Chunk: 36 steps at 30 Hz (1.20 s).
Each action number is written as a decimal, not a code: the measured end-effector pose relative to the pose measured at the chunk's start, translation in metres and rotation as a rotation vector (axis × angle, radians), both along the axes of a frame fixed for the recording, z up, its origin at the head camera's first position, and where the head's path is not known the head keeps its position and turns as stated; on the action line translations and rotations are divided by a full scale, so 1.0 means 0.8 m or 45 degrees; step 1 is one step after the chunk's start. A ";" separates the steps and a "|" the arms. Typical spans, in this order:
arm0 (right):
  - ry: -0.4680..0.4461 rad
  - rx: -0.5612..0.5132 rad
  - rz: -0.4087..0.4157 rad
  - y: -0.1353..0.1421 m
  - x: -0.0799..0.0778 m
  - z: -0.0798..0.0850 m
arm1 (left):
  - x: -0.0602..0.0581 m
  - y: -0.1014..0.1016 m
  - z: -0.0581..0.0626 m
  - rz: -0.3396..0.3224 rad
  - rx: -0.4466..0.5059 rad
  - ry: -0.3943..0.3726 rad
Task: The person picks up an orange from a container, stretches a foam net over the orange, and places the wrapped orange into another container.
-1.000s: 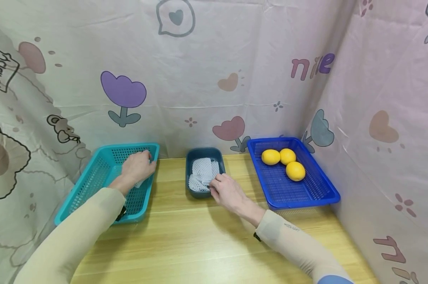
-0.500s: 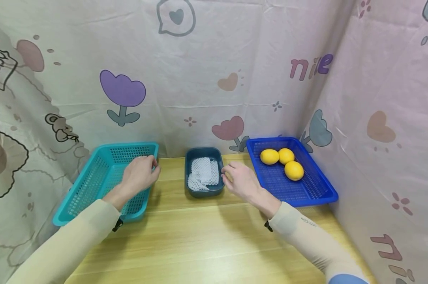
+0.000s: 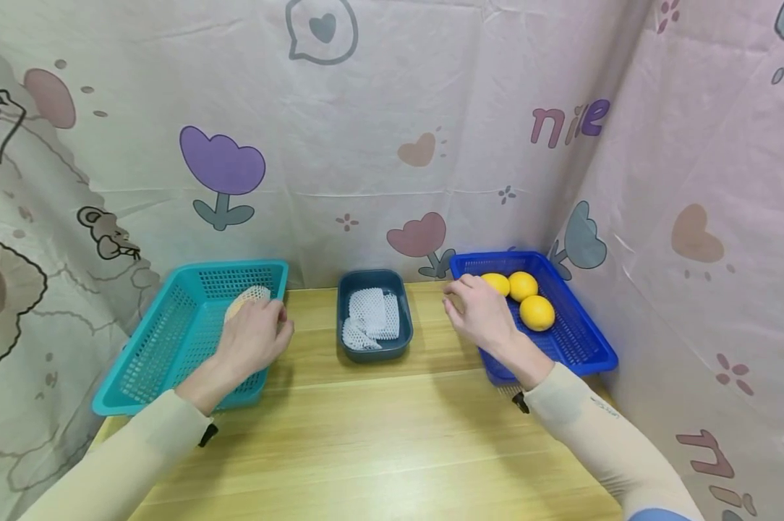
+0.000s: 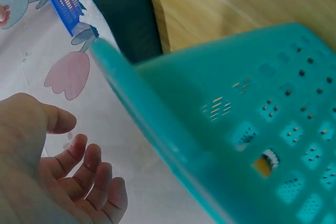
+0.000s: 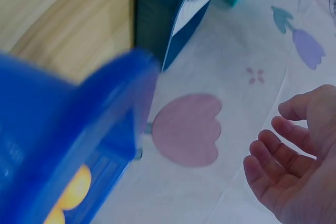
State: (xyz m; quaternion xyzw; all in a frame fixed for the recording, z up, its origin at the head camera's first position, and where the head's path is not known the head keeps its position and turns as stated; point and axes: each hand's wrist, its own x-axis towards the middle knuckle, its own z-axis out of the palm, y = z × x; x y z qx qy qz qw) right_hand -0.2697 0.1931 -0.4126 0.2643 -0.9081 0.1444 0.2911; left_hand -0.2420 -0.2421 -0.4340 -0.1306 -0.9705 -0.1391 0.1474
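My left hand point(image 3: 252, 336) hovers over the right side of the teal basket point(image 3: 147, 347), fingers loosely bent and holding nothing, as the left wrist view point(image 4: 79, 171) confirms. Just beyond it in that basket lies a yellowish fruit point(image 3: 237, 304) partly covered by a white foam net point(image 3: 258, 292); my hand hides some of it. Over the left rim of the blue basket point(image 3: 581, 329) is my right hand point(image 3: 486, 315), relaxed, with nothing in its fingers point(image 5: 273, 156). Beneath and beyond it sit three yellow lemons point(image 3: 537, 313), one partly hidden by the hand.
Between the baskets stands a small dark blue-green box point(image 3: 374, 355) containing several white foam net sleeves point(image 3: 369, 310). All three containers stand along the back of the wooden table point(image 3: 366, 434). A printed curtain point(image 3: 353, 130) hangs behind and on both sides.
My right hand has left the small box and moved right to the blue basket. The left hand has lifted and drawn back slightly, exposing the netted fruit in the teal basket.
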 end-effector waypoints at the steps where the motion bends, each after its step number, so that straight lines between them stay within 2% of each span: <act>1: -0.007 -0.004 -0.014 0.006 -0.001 0.001 | 0.002 -0.001 -0.001 -0.006 -0.001 0.007; 9: -0.055 -0.007 -0.140 0.054 -0.015 0.004 | 0.015 -0.004 -0.010 -0.015 -0.008 0.071; 15: -0.105 0.019 -0.258 0.087 -0.028 -0.003 | 0.022 0.008 -0.016 -0.027 -0.038 0.077; 22: -0.218 0.075 -0.375 0.117 -0.039 -0.010 | 0.031 0.029 -0.021 -0.058 -0.039 0.116; 28: -0.381 0.094 -0.480 0.134 -0.049 -0.017 | 0.039 0.052 -0.025 -0.083 -0.021 0.109; 31: -0.445 0.096 -0.526 0.142 -0.052 -0.022 | 0.039 0.068 -0.025 -0.124 -0.008 0.124; 36: -0.487 0.093 -0.563 0.153 -0.055 -0.030 | 0.036 0.097 -0.023 -0.222 0.005 0.164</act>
